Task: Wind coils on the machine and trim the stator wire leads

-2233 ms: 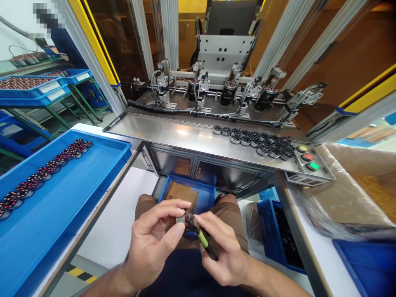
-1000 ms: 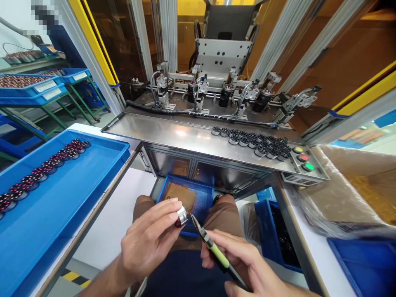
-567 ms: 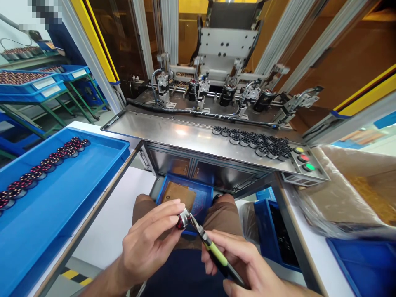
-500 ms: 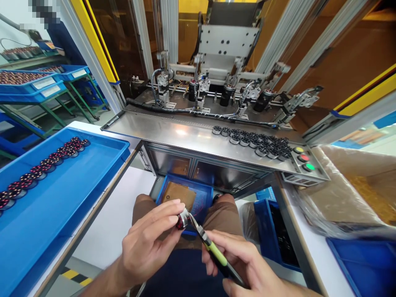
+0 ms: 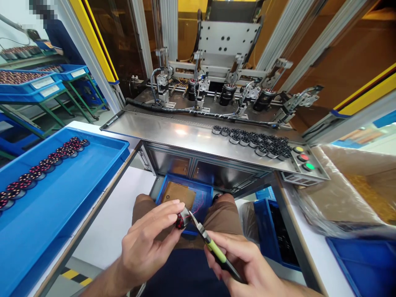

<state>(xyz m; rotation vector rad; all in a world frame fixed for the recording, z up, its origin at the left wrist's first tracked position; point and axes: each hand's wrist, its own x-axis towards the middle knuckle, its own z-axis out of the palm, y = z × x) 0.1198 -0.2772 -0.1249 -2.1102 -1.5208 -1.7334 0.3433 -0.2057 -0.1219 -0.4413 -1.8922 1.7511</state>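
- The left hand (image 5: 151,235) has its grip closed round a wound motor core (image 5: 183,219), fingers over the top and thumb below; the core is tilted, its red-wound face toward the lower left and its silver ring toward the right;
- The right hand (image 5: 241,258) has its grip clamped on the green-and-black handles of slim-nosed pliers (image 5: 216,249); their nose points up and left, its tip just beside the silver ring; whether the jaws are together I cannot tell;
- A thin red wire (image 5: 199,206) shows near the plier tip; whether the jaws touch it I cannot tell;
- The held core is in the air between the knees, seen against the near edge of a blue bin (image 5: 209,189); a sheet of brown cardboard (image 5: 181,194) lies toward that bin's left edge;
- On the desk (image 5: 81,125) at left stands a blue tray (image 5: 77,181); a band of wound cores (image 5: 46,166) runs along the tray's left edge, up toward its far corner;
- A steel ledge (image 5: 157,128) fronts the machine; black-and-silver round parts (image 5: 255,141) crowd its right end, beside a box of yellow, red and green push-buttons (image 5: 303,158).
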